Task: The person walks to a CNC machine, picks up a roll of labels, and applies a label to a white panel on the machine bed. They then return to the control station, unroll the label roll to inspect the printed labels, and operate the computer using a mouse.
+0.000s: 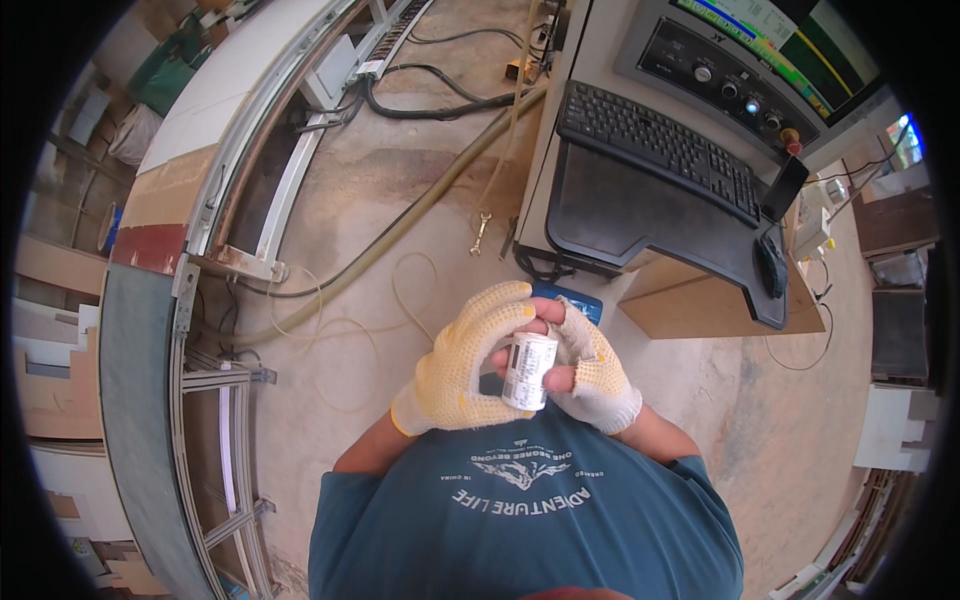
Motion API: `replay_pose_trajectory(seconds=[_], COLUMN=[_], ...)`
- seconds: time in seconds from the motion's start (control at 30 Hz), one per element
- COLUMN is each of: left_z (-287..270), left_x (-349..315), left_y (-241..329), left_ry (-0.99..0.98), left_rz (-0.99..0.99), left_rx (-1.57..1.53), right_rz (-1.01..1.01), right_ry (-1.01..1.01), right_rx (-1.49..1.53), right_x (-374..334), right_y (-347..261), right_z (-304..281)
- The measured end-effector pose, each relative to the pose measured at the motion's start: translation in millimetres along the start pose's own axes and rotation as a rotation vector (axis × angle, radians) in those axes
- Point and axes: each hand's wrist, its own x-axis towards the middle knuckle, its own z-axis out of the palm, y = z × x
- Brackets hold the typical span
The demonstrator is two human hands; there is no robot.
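Before my chest is a small white cylinder (528,371) with dark print on its side, like a roll of labels or a little bottle; I cannot tell which. It stands slightly tilted. My right hand (592,376), in a white glove with bare fingertips, grips it: the thumb presses its right side and other fingertips show behind it. My left hand (462,362), in a cream glove with yellow dots, curves around its left side, thumb at its lower end and fingers meeting the right hand's above.
A machine console with a black keyboard (660,145), mouse (770,266), knobs and screen stands at front right. On the floor lie a wrench (480,233), a thick hose (440,180) and a thin looped tube. A long machine bed (150,370) with a metal frame runs along the left.
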Motion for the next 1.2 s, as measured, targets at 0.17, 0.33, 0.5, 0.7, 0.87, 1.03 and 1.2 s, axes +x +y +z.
replay_pose_trajectory(seconds=[0.17,0.33,0.5,0.7,0.87,1.03,1.2], left_z=[0,1,1,2,5,14,15], left_x=[-1,0,1,-4,-10,-18,-21], left_y=[-4,-7,-6,-14,-30,-35,-32], left_ry=[-0.008,0.018,-0.005,-0.001,-0.044,-0.006,0.021], left_rz=[0.048,0.068,-0.012,-0.048,-0.077,-0.153,-0.278], left_rx=[0.018,0.069,-0.024,-0.118,-0.248,-0.504,-0.534], right_rz=[0.125,0.07,0.082,0.06,0.034,0.017,0.009], right_ry=[-0.024,0.027,-0.089,-0.027,0.096,0.15,0.151], right_rx=[0.142,-0.279,-0.01,-0.137,-0.391,-0.484,-0.521], right_x=[-2,-3,0,-2,-9,-10,-10], right_y=[-3,1,6,4,-2,-6,-11], right_z=[-1,-11,-15,-13,-15,-12,-6])
